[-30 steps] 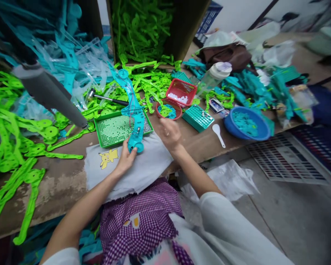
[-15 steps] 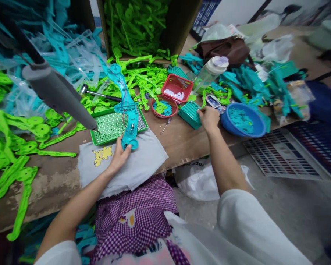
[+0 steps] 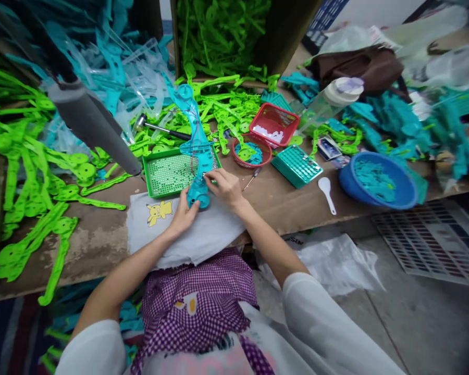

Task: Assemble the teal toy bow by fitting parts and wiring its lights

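Observation:
My left hand (image 3: 184, 216) grips the lower end of a long blue plastic housing half (image 3: 203, 161), which has thin red wires along its inside. The housing leans over a green perforated tray (image 3: 162, 174) and a grey cloth (image 3: 214, 229) with a yellow cartoon figure. Over the housing's lower section, my right hand (image 3: 227, 187) has its fingertips pinched together against its inside. Whatever is between those fingertips is too small to make out. A grey powered screwdriver (image 3: 96, 130) hangs to the left, its tip near the tray's left edge.
Right of my hands are a small screwdriver (image 3: 251, 178), a red basket (image 3: 291, 125), a teal block with rows of holes (image 3: 297, 166), a white spoon (image 3: 326, 195) and a blue bowl (image 3: 406, 195). A hammer (image 3: 162, 127) lies behind the tray. Green plastic parts (image 3: 27, 151) pile up left.
My right hand has moved left from the teal block to the blue housing. My left hand still holds the housing. The view has shifted, and the white spoon now shows.

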A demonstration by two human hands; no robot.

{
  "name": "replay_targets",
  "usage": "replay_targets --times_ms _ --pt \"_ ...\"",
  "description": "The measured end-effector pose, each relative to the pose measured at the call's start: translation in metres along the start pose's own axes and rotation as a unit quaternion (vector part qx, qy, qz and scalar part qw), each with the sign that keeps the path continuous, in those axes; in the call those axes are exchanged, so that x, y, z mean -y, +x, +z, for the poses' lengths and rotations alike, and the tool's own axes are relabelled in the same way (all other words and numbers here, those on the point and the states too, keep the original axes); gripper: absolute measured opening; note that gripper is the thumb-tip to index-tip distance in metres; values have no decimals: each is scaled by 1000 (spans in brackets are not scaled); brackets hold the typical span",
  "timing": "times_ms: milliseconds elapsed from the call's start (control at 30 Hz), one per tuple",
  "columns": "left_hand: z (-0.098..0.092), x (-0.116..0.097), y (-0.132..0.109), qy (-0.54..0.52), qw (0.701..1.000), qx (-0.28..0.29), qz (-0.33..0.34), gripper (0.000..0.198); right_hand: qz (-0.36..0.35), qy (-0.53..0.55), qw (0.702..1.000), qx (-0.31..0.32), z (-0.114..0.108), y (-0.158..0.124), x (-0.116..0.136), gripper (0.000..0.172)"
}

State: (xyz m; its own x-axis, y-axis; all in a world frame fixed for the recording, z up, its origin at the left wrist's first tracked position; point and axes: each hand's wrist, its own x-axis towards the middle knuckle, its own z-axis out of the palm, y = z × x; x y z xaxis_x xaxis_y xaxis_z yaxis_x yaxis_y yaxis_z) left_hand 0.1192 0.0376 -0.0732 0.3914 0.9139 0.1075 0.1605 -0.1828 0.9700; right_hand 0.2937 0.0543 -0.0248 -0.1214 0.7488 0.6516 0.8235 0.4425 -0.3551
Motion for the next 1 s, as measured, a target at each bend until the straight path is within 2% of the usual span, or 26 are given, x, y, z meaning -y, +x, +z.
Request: replay_targets --times_ms 100,200,333,400,500,600,667,700,767,867,933,1000 --pt "1 -1 0 -14 1000 -12 -12 52 -10 -22 1000 14 2 1 -11 24" --pt "0 -3 0 -19 1000 -13 -15 51 -5 3 999 52 -4 6 -17 25" --pt "-2 -5 0 -17 1000 -6 -18 53 -4 10 991 130 -10 6 -16 27" --pt "-3 -6 0 -19 1000 -3 -18 54 11 -8 990 143 -13 -4 -12 29" --pt "-3 -7 -2 -25 1000 -4 -14 54 35 9 994 101 -14 -22 0 36" --pt "-1 -12 -3 -23 1000 11 6 54 138 83 986 -34 -9 -23 14 52" --pt "0 -20 -5 -10 999 40 34 56 222 141 959 -106 -3 -11 24 58" --pt "-1 -26 -8 -2 997 60 48 58 251 167 947 -111 -2 -3 28 60" --pt "-6 -38 -19 11 992 108 69 69 293 213 929 -75 -8 8 33 61" --pt "-27 -55 -61 39 984 161 72 92 359 303 882 -20 -45 -1 27 53" --pt "-47 -60 -101 92 987 124 52 84 413 370 832 14 -83 -26 17 40" --pt "-64 -60 -139 140 990 32 -5 52 469 415 771 113 -118 -57 8 35"
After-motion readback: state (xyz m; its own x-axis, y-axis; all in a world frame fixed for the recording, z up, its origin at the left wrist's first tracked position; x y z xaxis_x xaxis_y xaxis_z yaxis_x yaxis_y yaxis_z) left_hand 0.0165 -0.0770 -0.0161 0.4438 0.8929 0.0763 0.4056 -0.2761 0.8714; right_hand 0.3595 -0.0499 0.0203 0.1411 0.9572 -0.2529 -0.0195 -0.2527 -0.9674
